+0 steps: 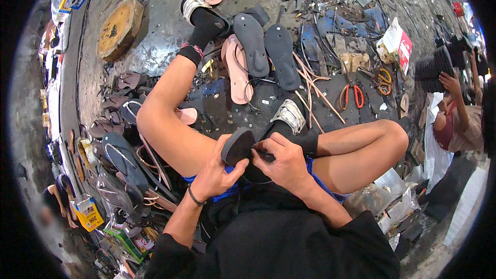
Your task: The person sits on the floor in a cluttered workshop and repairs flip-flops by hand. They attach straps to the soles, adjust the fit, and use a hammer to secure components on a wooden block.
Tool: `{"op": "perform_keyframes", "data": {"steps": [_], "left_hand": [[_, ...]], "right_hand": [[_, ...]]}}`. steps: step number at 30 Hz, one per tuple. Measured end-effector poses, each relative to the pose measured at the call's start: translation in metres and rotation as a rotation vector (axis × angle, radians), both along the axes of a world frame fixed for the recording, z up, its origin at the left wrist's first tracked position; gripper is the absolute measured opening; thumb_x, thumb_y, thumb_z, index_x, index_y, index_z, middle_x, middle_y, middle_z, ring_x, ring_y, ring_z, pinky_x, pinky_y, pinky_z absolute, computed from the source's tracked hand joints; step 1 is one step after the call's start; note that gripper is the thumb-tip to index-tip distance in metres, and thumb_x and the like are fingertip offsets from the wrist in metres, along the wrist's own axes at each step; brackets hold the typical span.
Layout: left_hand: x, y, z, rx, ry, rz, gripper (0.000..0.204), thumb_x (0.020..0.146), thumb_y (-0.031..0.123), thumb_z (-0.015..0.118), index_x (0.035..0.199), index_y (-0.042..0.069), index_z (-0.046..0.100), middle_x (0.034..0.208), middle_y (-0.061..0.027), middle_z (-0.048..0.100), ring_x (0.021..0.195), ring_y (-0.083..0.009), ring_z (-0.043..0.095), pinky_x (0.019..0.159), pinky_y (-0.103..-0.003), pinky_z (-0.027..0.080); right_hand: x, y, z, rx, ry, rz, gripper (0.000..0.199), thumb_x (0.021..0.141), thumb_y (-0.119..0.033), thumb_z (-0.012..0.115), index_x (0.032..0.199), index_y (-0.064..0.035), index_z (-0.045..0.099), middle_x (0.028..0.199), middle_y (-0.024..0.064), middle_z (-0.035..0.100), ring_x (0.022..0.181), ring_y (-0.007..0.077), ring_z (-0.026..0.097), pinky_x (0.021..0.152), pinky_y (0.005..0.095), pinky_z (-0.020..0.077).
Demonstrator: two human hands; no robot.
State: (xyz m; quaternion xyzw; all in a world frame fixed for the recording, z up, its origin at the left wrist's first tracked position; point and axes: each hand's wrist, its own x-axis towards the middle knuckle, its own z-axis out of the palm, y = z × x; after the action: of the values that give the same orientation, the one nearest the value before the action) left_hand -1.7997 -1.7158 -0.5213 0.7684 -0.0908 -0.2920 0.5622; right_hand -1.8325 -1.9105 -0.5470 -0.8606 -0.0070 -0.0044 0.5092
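In front of my lap, a dark flip-flop sole (pixel 237 145) is held by my left hand (pixel 219 171), the thumb pressed against its flat face. My right hand (pixel 281 161) is closed in a pinch at the sole's right edge. A thin dark piece, perhaps a strap, runs by its fingers; the fingertips hide most of it. Beyond my hands lie two dark grey soles (pixel 281 54) side by side, with a pink sole (pixel 238 75) to their left. Pink strips (pixel 312 90) are spread to the right of them.
Scissors with red handles (pixel 352 95) and scissors with orange handles (pixel 384 81) lie at right. Many finished flip-flops (pixel 124 160) are piled at left. A round wooden block (pixel 120 28) stands farther off. At far right another person (pixel 457 103) holds a stack of dark soles (pixel 434 67).
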Motion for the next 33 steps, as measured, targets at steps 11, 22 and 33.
{"op": "perform_keyframes", "data": {"steps": [11,22,33], "left_hand": [[0.004,-0.002,-0.003,0.012,-0.042,-0.054,0.048,0.091,0.007,0.069,0.136,0.002,0.052,0.115,-0.0105,0.064,0.106,-0.0192,0.063,0.092,-0.034,0.051],[-0.001,-0.063,-0.007,-0.048,-0.66,0.162,0.06,0.088,0.013,0.073,0.141,-0.005,0.05,0.146,-0.0212,0.05,0.129,-0.0339,0.054,0.106,-0.046,0.044],[-0.037,-0.044,-0.055,-0.413,0.036,0.432,0.021,0.095,0.0,0.065,0.115,-0.004,0.068,0.107,-0.007,0.07,0.096,-0.0135,0.066,0.088,-0.029,0.053]], "right_hand": [[0.003,-0.024,0.007,0.368,0.33,0.032,0.014,0.087,-0.011,0.077,0.096,-0.0009,0.073,0.09,0.0094,0.072,0.078,0.0154,0.07,0.069,0.0296,0.055],[0.095,-0.067,-0.019,0.266,-0.042,-0.339,0.035,0.084,-0.019,0.081,0.112,-0.0044,0.066,0.128,0.0174,0.06,0.132,0.0334,0.05,0.109,0.0416,0.0386],[0.12,-0.065,0.024,0.242,-0.135,-0.169,0.026,0.078,-0.022,0.086,0.098,-0.0084,0.077,0.135,0.019,0.061,0.123,0.0304,0.061,0.102,0.0392,0.0467]]}}
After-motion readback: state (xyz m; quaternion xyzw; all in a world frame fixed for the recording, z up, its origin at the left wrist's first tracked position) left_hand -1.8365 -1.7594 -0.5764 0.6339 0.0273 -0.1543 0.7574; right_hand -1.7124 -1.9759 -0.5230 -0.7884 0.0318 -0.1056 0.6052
